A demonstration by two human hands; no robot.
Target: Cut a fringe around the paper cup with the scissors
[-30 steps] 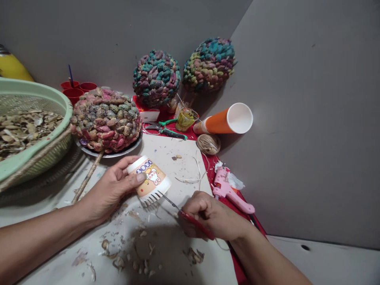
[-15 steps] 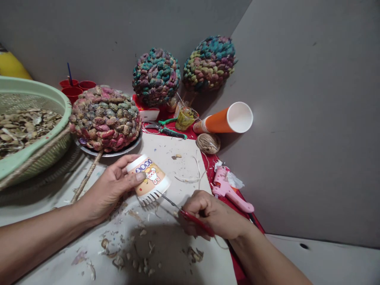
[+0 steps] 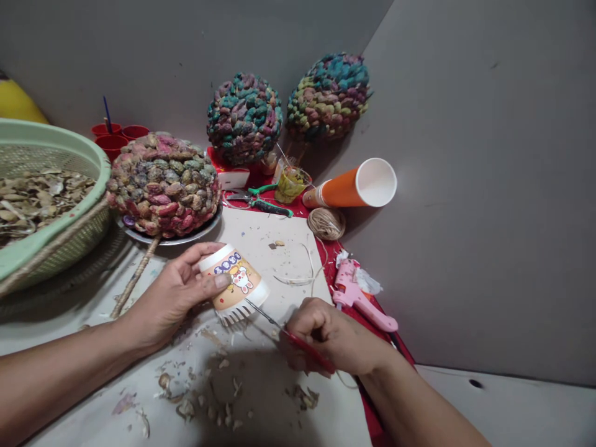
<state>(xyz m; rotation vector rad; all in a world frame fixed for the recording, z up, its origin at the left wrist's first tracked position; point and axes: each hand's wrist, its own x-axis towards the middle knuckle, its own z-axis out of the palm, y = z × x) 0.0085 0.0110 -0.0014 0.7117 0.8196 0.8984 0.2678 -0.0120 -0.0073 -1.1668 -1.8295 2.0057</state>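
Between the thumb and fingers of my left hand (image 3: 179, 288) is a paper cup (image 3: 239, 279) with a printed white rabbit, tilted on its side. Narrow slits run along part of the cup's lower rim, leaving a fringe of strips. My right hand (image 3: 328, 335) is closed round the red handles of a pair of scissors (image 3: 305, 349). The scissors' thin blades meet the cup's rim at the end of the fringe. Some of the right fingers are hidden behind the handles.
A ball covered in painted nutshells (image 3: 165, 186) rests on a metal dish at left, near a green basket (image 3: 84, 139) of shells. Pliers (image 3: 261, 202), stacked paper cups (image 3: 344, 186), a twine ball (image 3: 326, 223) and a pink glue gun (image 3: 358, 298) line the table's far and right sides.
The cup has turned slightly in my left hand. The scissors stay at its rim, with hardly any movement of my right hand.
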